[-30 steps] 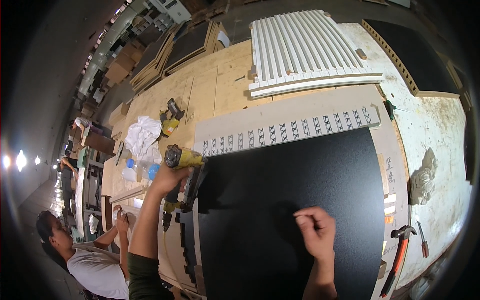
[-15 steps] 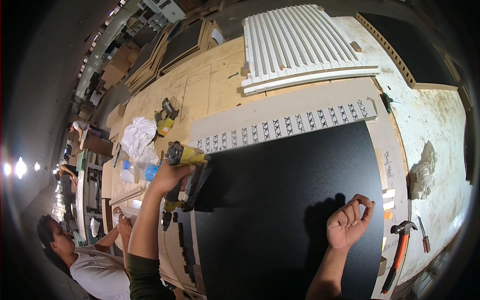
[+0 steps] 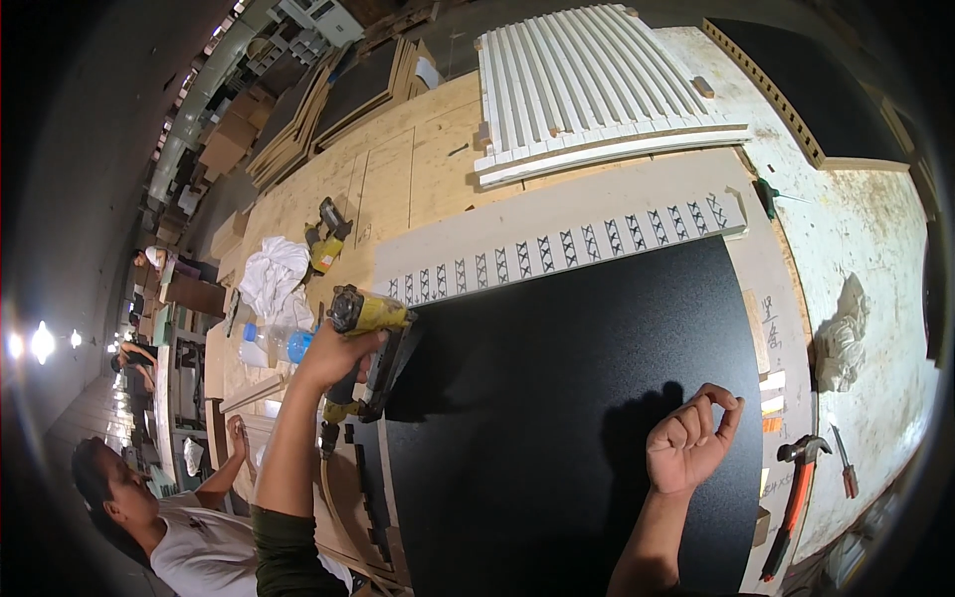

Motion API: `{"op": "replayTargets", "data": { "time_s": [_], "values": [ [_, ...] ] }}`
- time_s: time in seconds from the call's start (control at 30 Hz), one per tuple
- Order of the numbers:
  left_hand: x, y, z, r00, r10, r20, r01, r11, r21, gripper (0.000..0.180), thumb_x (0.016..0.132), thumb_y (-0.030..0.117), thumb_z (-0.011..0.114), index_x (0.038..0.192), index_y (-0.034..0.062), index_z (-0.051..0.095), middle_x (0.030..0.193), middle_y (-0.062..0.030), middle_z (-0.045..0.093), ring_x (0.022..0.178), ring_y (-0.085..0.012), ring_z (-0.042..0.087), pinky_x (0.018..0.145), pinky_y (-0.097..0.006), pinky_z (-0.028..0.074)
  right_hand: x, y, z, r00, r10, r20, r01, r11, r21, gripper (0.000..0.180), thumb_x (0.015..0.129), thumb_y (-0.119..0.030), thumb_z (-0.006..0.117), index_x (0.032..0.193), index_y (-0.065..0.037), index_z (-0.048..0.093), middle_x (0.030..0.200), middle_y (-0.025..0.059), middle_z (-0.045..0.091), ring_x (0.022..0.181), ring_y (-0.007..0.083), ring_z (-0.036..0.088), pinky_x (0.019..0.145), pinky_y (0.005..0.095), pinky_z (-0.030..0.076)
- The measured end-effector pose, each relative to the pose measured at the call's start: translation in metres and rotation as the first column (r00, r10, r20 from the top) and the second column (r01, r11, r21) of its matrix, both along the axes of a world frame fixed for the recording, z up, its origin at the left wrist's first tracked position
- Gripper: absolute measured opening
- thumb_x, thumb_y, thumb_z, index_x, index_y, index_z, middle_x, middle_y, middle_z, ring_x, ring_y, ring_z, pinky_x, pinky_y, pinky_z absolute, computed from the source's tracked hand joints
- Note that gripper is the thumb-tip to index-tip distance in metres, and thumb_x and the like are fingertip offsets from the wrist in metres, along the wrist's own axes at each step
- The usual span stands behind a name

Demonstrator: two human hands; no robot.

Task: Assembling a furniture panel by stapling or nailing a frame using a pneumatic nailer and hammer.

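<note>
My left hand (image 3: 339, 354) is wrapped round the grip of a yellow and black nail gun (image 3: 370, 311). The tool's nose points at the black panel's (image 3: 557, 388) left far corner, by the pale marked strip (image 3: 572, 246). Whether the nose touches the panel I cannot tell. Over the right part of the panel, my right hand (image 3: 690, 444) is curled closed, with the index finger hooked outward. What its fingers hold, if anything, is hidden. A hose (image 3: 328, 488) runs down from the nail gun's grip.
A second yellow nail gun (image 3: 325, 237), a white cloth (image 3: 274, 277) and a plastic bottle (image 3: 279, 343) lie to the left. On the right are a claw hammer (image 3: 796, 502) and a screwdriver (image 3: 845, 463). A white slatted frame (image 3: 597, 90) lies beyond. Another person (image 3: 189, 527) works at lower left.
My hands and the nail gun hold nearly the same places. The view has shifted slightly. At lower left, the other person's hands have moved apart.
</note>
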State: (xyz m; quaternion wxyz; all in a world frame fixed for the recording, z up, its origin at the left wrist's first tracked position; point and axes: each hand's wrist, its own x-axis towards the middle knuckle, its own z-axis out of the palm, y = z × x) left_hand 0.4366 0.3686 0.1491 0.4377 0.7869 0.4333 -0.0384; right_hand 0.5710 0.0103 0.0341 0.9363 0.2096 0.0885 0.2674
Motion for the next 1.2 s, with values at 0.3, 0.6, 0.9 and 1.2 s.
{"op": "replayTargets", "data": {
  "time_s": [0.3, 0.6, 0.9, 1.2],
  "values": [
    [0.008, -0.015, 0.009, 0.999, -0.044, 0.019, 0.045, 0.999, -0.017, 0.015, 0.081, 0.010, 0.063, 0.090, -0.0002, 0.057, 0.060, -0.0044, 0.052, 0.044, -0.0145, 0.052, 0.038, -0.028, 0.043, -0.002, -0.001, 0.000, 0.999, 0.002, -0.051, -0.001, 1.000, 0.021, 0.032, 0.092, -0.040, 0.044, 0.086, -0.012, 0.058, 0.052, -0.0037, 0.030, 0.045, 0.0063, 0.023, 0.047, 0.0230, 0.021],
    [0.020, -0.016, 0.009, 0.995, -0.069, 0.071, 0.073, 0.996, -0.060, 0.016, 0.080, 0.005, 0.062, 0.093, -0.0019, 0.055, 0.063, -0.0050, 0.053, 0.044, -0.0141, 0.052, 0.037, -0.027, 0.041, 0.000, -0.001, -0.001, 0.998, 0.004, -0.062, -0.002, 0.999, 0.039, 0.033, 0.092, -0.041, 0.044, 0.086, -0.011, 0.058, 0.052, -0.0036, 0.030, 0.045, 0.0064, 0.023, 0.048, 0.0229, 0.021],
    [0.022, -0.015, 0.007, 0.995, -0.090, 0.046, 0.092, 0.994, -0.054, 0.016, 0.081, 0.004, 0.061, 0.096, -0.0016, 0.056, 0.061, -0.0047, 0.052, 0.043, -0.0141, 0.051, 0.038, -0.027, 0.042, 0.000, -0.001, 0.000, 0.998, -0.003, -0.063, 0.005, 0.999, 0.041, 0.034, 0.092, -0.041, 0.043, 0.087, -0.011, 0.058, 0.052, -0.0032, 0.030, 0.045, 0.0069, 0.024, 0.048, 0.0230, 0.022],
    [0.028, -0.027, 0.015, 0.993, -0.097, 0.073, 0.100, 0.994, -0.049, 0.018, 0.082, 0.005, 0.061, 0.097, -0.0018, 0.055, 0.059, -0.0047, 0.052, 0.043, -0.0142, 0.051, 0.039, -0.027, 0.041, 0.000, 0.002, 0.001, 0.999, 0.002, -0.045, -0.001, 1.000, 0.022, 0.032, 0.093, -0.038, 0.044, 0.088, -0.010, 0.058, 0.052, -0.0038, 0.029, 0.045, 0.0063, 0.023, 0.047, 0.0226, 0.021]
  ]
}}
